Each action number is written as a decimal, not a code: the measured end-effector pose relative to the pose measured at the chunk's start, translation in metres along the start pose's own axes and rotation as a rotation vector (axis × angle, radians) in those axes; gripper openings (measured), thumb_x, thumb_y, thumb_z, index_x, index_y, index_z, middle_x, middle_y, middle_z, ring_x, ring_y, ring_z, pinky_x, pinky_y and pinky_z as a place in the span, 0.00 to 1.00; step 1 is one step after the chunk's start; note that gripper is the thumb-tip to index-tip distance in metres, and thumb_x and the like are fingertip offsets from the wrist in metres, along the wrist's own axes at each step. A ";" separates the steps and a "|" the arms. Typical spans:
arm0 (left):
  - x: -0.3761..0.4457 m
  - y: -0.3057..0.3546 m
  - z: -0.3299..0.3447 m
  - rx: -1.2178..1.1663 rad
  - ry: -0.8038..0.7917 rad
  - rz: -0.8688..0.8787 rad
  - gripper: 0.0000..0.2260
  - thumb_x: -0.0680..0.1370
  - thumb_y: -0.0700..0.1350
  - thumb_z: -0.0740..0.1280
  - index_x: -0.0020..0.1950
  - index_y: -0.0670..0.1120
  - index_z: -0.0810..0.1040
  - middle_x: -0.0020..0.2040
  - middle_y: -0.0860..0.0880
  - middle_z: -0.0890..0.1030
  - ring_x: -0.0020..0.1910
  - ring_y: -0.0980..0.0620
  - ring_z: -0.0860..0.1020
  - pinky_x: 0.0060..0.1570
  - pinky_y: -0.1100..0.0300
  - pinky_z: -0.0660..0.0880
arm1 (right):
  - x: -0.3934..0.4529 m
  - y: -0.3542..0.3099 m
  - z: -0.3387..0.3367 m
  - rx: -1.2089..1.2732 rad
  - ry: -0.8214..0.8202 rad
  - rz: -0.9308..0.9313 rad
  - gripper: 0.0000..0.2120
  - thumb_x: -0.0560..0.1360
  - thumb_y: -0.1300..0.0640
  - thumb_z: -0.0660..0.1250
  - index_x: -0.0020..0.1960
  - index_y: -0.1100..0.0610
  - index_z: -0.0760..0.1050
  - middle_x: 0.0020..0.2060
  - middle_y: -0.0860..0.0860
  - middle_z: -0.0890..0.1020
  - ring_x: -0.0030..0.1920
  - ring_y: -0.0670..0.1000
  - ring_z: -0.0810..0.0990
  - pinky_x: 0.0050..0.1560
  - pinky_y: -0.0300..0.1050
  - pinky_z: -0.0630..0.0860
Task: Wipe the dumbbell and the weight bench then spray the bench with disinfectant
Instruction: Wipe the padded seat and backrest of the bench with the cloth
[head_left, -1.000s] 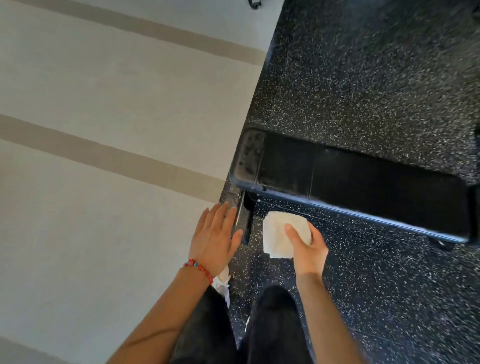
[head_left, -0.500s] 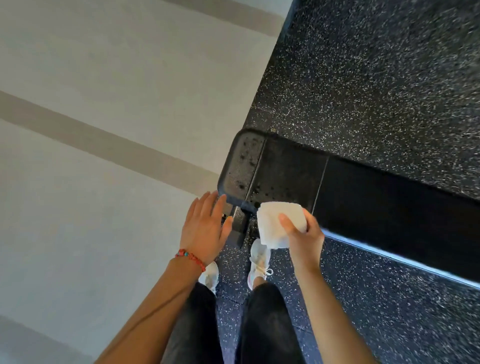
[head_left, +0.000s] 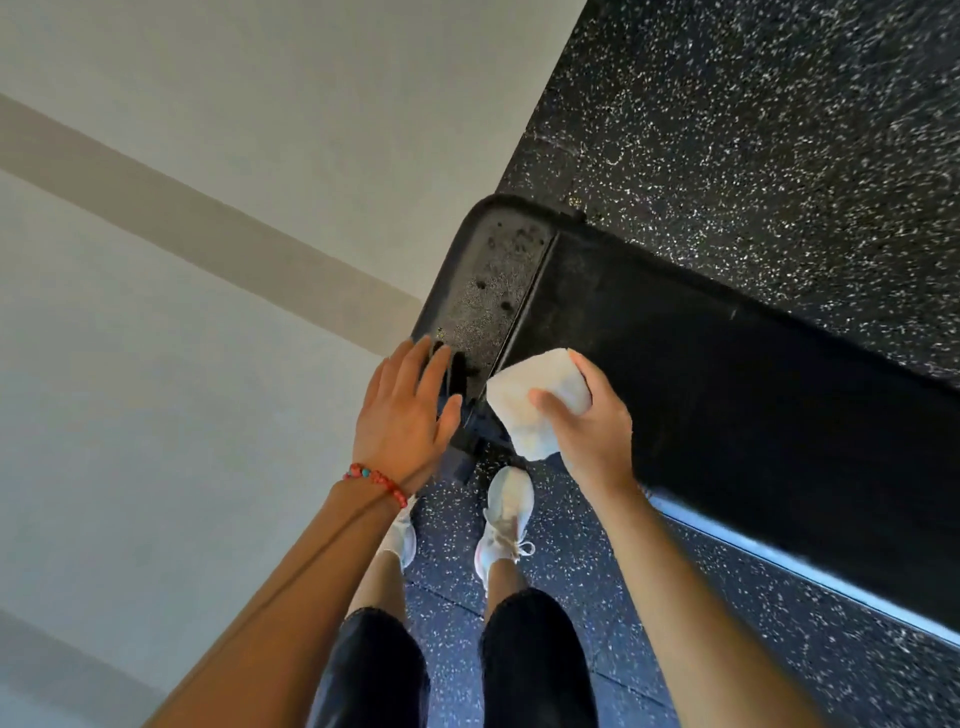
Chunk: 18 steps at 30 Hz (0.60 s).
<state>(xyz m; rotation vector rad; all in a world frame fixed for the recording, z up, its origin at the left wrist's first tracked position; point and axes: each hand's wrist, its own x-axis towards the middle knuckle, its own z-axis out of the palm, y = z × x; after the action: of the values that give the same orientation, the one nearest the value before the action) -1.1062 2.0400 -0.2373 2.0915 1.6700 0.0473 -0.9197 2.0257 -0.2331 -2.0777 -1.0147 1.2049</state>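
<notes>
Over the near end of the one black weight bench (head_left: 701, 374), the right hand (head_left: 592, 431) has its grip pinched on one white cloth (head_left: 535, 400). It looks soft, light and floppy, best held bunched. The padded surface looks firm and smooth. The left hand (head_left: 402, 415) is spread flat, holding nothing. No dumbbell or spray shows.

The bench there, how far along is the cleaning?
Nothing looks finished. The bench has droplets on its end pad, so that part looks unwiped. In hand: the right hand holds a folded white cloth at the bench's near edge, and the left hand is open beside the end. Left: wiping it, then spraying. No dumbbell or spray bottle is in view, so the dumbbell's state is unknown.
</notes>
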 end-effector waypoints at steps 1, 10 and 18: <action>0.004 -0.007 0.007 0.000 0.009 -0.004 0.23 0.77 0.51 0.55 0.66 0.38 0.71 0.64 0.37 0.74 0.64 0.35 0.71 0.62 0.42 0.67 | 0.004 0.004 0.006 -0.054 -0.001 -0.049 0.26 0.70 0.57 0.72 0.66 0.57 0.70 0.62 0.53 0.76 0.61 0.50 0.73 0.59 0.35 0.64; 0.013 -0.041 0.054 -0.040 0.071 0.021 0.25 0.78 0.50 0.56 0.73 0.42 0.59 0.73 0.39 0.64 0.69 0.39 0.63 0.64 0.41 0.66 | -0.003 0.027 0.044 -0.410 0.281 -0.260 0.29 0.70 0.41 0.64 0.67 0.53 0.66 0.52 0.55 0.75 0.49 0.54 0.79 0.39 0.44 0.74; 0.013 -0.051 0.060 -0.073 0.098 0.057 0.25 0.79 0.51 0.54 0.74 0.43 0.60 0.74 0.42 0.61 0.72 0.44 0.58 0.68 0.46 0.60 | 0.052 -0.001 0.060 -0.527 0.446 -0.344 0.27 0.72 0.43 0.63 0.64 0.59 0.70 0.47 0.59 0.77 0.42 0.57 0.80 0.32 0.43 0.73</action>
<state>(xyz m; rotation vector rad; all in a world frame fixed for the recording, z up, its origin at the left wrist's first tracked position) -1.1310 2.0408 -0.3130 2.1118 1.6388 0.2293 -0.9567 2.0723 -0.2857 -2.2712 -1.4891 0.2940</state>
